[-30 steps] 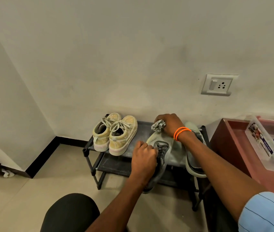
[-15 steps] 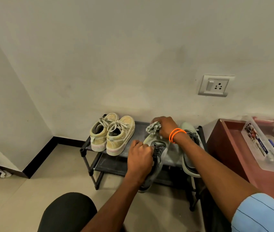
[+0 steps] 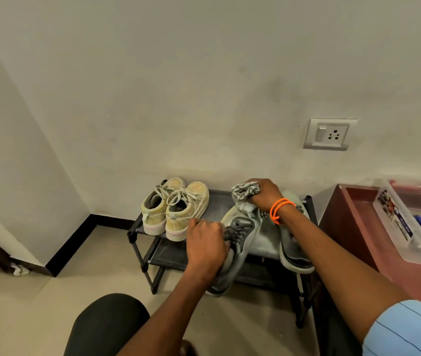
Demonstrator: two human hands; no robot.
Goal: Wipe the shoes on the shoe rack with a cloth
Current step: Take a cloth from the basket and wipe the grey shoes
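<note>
— Hands first: what are they doing?

— Left hand is gripping the grey shoe at its collar, fingers curled over the laces, tilting it so the heel is hanging off the front of the shoe rack. Right hand is clutching a bunched grey cloth, pressing it onto the toe of that shoe.

— Where are the other shoes sitting?

— Its partner, a second grey shoe, is lying on the rack's top shelf under the right forearm, just beside the held one. A tan pair of sneakers is standing upright at the shelf's left end, toes facing the wall, apart from both hands.

— Anything nearby?

— A clear plastic box is resting on the reddish bench to the right of the rack.
</note>
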